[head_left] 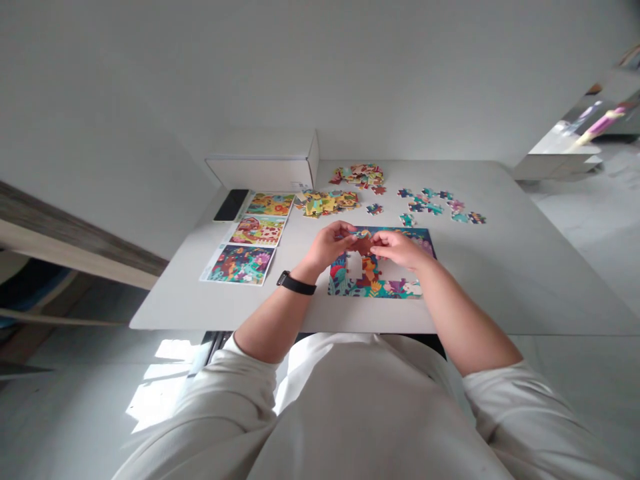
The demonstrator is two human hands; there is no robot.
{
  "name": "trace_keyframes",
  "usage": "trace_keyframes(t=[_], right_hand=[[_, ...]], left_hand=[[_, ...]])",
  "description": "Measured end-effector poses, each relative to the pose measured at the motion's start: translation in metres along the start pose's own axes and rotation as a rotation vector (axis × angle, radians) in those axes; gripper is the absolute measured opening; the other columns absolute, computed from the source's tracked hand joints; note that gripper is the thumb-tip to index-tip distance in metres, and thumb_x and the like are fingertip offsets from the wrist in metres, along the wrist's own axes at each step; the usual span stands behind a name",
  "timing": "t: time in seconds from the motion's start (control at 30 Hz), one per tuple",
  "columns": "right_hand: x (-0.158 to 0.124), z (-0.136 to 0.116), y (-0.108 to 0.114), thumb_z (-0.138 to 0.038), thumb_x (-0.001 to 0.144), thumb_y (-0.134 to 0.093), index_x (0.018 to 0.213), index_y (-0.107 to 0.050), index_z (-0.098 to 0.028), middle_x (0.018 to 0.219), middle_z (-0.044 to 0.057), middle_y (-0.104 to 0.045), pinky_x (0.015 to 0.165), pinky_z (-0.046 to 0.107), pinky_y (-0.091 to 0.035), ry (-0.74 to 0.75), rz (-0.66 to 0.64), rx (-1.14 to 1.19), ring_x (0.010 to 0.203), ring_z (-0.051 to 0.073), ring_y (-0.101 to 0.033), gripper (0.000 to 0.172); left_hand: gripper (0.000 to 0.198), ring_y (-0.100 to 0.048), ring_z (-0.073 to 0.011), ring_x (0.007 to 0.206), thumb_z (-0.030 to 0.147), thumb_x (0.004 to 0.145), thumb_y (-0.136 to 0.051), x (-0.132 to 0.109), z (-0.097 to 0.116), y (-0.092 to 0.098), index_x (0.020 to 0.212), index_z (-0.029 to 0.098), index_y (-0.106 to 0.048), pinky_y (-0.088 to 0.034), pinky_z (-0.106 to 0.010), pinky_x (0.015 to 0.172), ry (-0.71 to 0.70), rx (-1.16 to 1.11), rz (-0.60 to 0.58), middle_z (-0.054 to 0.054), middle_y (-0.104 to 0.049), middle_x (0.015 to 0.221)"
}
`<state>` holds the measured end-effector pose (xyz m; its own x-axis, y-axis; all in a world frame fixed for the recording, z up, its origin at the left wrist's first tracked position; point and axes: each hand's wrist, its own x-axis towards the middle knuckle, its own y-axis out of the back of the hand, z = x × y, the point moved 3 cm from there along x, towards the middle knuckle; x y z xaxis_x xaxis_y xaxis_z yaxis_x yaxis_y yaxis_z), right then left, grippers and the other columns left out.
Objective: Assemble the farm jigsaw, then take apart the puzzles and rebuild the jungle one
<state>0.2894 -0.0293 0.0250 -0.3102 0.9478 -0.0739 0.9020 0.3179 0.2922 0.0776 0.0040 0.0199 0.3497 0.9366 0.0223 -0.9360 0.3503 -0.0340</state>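
A partly assembled jigsaw puzzle (345, 291) with a dark, colourful border lies before me, with bare gaps in its middle. Above its upper part, my left hand (334, 248), with a black band on the wrist, pinches a small puzzle piece (362, 234). From the other side my right hand (397, 249) is closed in a pinch at the same piece, its thumb and forefinger close to the left fingertips. Brown parts show between the hands; whether they belong to the held piece or the puzzle below, I cannot tell.
Loose teal and purple pieces (434, 208) are spread at the back right. Yellow pieces (327, 203) and red pieces (364, 175) lie in piles behind the puzzle. On the left are picture cards (257, 231), a phone (231, 205) and a white box (260, 172) against the wall.
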Motion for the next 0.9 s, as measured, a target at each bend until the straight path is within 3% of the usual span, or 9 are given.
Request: trace_keyframes(t=[0.23,0.43,0.57,0.7,0.9], right_hand=[[-0.001,0.016,0.009,-0.042,0.081,-0.073,0.099,-0.070,-0.023,0.088,0.000,-0.075,0.068,0.029,-0.049,-0.023,0.074,-0.004,0.074,0.017,-0.064,0.025],[0.000,0.014,-0.003,-0.036,0.086,-0.070,0.113,-0.072,-0.026,0.099,0.002,-0.076,0.084,0.036,-0.056,0.078,0.015,-0.046,0.087,0.021,-0.070,0.029],[0.000,0.013,-0.003,-0.035,0.086,-0.072,0.133,-0.065,-0.026,0.090,-0.001,-0.070,0.082,0.035,-0.055,0.125,0.109,-0.100,0.082,0.020,-0.067,0.049],[0.001,0.013,-0.001,-0.038,0.088,-0.072,0.136,-0.062,-0.026,0.092,0.000,-0.070,0.082,0.036,-0.055,0.175,0.192,-0.081,0.083,0.020,-0.066,0.050],[-0.001,0.006,-0.001,-0.044,0.090,-0.072,0.140,-0.057,-0.028,0.091,0.001,-0.070,0.080,0.037,-0.055,0.208,0.250,-0.031,0.081,0.021,-0.065,0.054]], left_hand=[[0.044,-0.071,-0.0113,0.075,0.055,0.089,-0.084,-0.001,0.003,0.016,0.103,0.018,-0.063,-0.058,-0.024,0.072,0.040,-0.054,0.101,-0.001,-0.072,0.092],[0.048,-0.068,-0.0119,0.075,0.057,0.082,-0.088,-0.002,-0.003,0.004,0.101,0.017,-0.070,-0.055,-0.022,0.065,0.002,0.030,-0.053,-0.003,-0.072,0.090],[0.044,-0.071,-0.0143,0.075,0.046,0.079,-0.091,-0.001,-0.010,0.002,0.101,0.016,-0.069,-0.057,-0.026,0.068,-0.001,0.089,-0.082,-0.004,-0.074,0.087],[0.044,-0.070,-0.0138,0.069,0.037,0.078,-0.091,-0.003,-0.013,0.002,0.110,0.017,-0.068,-0.056,-0.026,0.066,0.037,0.107,-0.152,-0.001,-0.074,0.082],[0.048,-0.067,-0.0129,0.061,0.053,0.078,-0.092,-0.008,-0.010,-0.006,0.096,0.018,-0.063,-0.058,-0.027,0.061,0.084,0.024,-0.268,0.002,-0.069,0.075]])
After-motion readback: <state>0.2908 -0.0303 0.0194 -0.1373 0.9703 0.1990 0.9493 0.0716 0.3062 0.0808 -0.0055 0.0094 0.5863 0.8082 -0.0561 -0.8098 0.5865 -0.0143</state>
